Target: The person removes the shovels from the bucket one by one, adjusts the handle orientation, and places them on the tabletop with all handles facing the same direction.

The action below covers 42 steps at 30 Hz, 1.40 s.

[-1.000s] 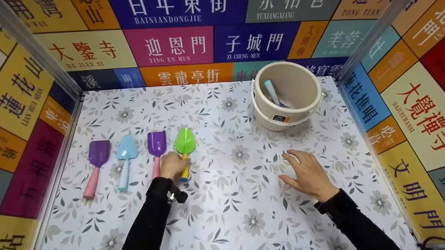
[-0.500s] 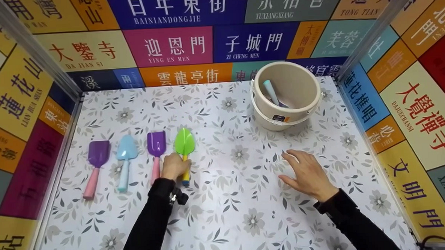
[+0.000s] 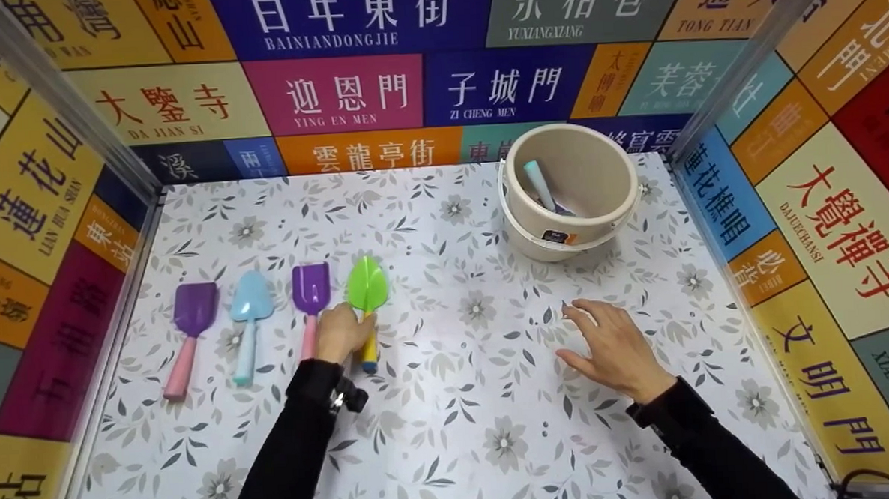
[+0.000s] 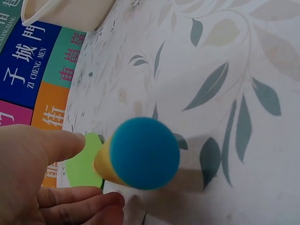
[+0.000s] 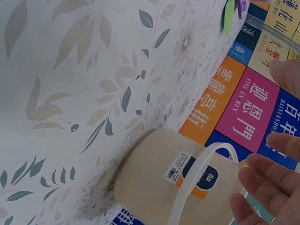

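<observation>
My left hand [image 3: 343,333] is beside the yellow handle [image 3: 369,352] of a green-bladed garden trowel [image 3: 368,283] lying on the table. In the left wrist view the thumb and fingers stand apart next to the handle, whose blue end [image 4: 145,153] faces the camera; whether they still touch it I cannot tell. The same hand partly covers the pink handle of a purple shovel [image 3: 312,285]. Over the table, below the bucket, my right hand [image 3: 615,349] is spread and holds nothing.
Left of these lie a light blue trowel [image 3: 251,297] and another purple shovel [image 3: 194,309] with a pink handle. A beige bucket [image 3: 564,235] stands at the back right, a tool with a light blue handle [image 3: 538,182] inside. Printed panels [image 3: 348,94] wall the floral table.
The green trowel's handle end has shifted slightly toward me since the first frame. My left hand has since eased a little to the left. The right hand stays where it was.
</observation>
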Each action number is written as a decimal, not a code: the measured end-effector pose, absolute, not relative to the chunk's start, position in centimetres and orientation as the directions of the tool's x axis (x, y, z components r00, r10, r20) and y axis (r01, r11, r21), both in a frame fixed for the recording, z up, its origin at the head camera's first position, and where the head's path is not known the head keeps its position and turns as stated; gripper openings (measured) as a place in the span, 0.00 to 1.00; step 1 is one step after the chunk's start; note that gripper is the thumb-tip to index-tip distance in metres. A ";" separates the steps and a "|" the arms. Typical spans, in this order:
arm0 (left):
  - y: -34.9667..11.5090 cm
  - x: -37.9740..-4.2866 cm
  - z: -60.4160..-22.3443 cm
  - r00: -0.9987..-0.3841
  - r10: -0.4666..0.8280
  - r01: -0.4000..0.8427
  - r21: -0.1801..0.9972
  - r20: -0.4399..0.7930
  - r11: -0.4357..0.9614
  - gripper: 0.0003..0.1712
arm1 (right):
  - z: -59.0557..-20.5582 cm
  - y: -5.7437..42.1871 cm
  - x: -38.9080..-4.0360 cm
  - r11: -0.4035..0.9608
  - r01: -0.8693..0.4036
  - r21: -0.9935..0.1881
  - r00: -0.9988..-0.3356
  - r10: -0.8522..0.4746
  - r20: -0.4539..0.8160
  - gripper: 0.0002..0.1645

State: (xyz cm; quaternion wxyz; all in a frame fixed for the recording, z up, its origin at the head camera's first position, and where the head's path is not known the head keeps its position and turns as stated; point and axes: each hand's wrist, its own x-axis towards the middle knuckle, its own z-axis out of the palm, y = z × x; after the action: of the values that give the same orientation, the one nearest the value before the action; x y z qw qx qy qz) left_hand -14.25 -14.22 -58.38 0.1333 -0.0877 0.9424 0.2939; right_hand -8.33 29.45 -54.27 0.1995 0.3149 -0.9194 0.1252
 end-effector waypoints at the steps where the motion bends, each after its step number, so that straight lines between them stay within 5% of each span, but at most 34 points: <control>1: -14.4 -14.2 -58.1 -0.956 -0.082 -0.227 0.533 -0.282 0.815 0.22 | -54.3 29.5 -8.3 0.772 -0.627 -0.105 -0.725 -0.528 0.443 0.37; 10: -16.0 -12.7 -54.3 -0.997 0.015 -0.038 0.648 -0.076 0.760 0.26 | -54.1 29.5 -8.6 0.779 -0.619 -0.100 -0.732 -0.526 0.433 0.37; 17: -16.5 -10.1 -53.4 -0.987 0.030 0.120 0.589 0.160 0.799 0.26 | -54.0 29.5 -8.7 0.786 -0.607 -0.116 -0.748 -0.516 0.418 0.37; 26: -17.4 -7.5 -54.4 -0.803 0.216 0.417 0.265 0.556 0.869 0.25 | -53.7 29.8 -8.9 0.802 -0.576 -0.157 -0.780 -0.482 0.399 0.38; 32: -18.3 -6.2 -54.6 -0.751 0.284 0.438 0.128 0.596 0.890 0.28 | -53.9 30.1 -9.1 0.799 -0.579 -0.161 -0.775 -0.477 0.414 0.39; 42: -18.9 -5.3 -54.9 -0.762 0.268 0.444 0.173 0.589 0.879 0.26 | -52.5 30.5 -10.1 0.795 -0.588 -0.149 -0.764 -0.485 0.426 0.40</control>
State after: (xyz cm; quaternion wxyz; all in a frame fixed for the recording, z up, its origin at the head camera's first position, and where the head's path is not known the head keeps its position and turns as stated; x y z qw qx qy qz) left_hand -5.35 -18.85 -54.86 -0.2861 0.1922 0.9262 0.1530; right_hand -10.07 30.50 -52.53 0.1863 0.2889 -0.9288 0.1384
